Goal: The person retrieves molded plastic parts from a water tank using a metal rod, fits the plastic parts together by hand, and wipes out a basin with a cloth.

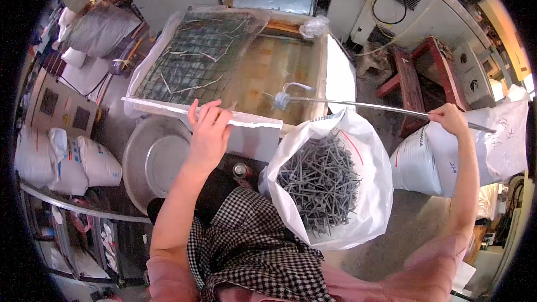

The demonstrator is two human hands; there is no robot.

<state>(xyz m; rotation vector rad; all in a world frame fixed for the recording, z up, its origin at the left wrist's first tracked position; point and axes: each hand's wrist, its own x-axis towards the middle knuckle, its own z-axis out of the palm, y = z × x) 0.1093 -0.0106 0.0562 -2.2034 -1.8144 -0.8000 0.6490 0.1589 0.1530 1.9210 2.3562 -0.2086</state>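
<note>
My right hand [450, 118] is closed around a long thin metal rod [358, 104] that reaches left over a shallow water-filled tray [321, 72]. At the rod's far end is a bluish-white wad [281, 99] with a curled strip, above the tray's right half. My left hand [211, 123] has its fingers bent over the tray's white front edge [254, 120]; its thumb is hidden. Green netting [190, 59] with several pale twig-like strips lies in the tray's left part. Just below the rod stands an open white sack [372, 190] full of thin grey plastic-looking pieces [319, 184].
A large round metal basin [134, 156] is at left, beside stuffed white sacks [92, 162]. More full sacks [425, 159] stand under my right arm. A red metal frame [408, 78] and a machine cabinet [419, 11] are at back right. A can [240, 170] stands near my lap.
</note>
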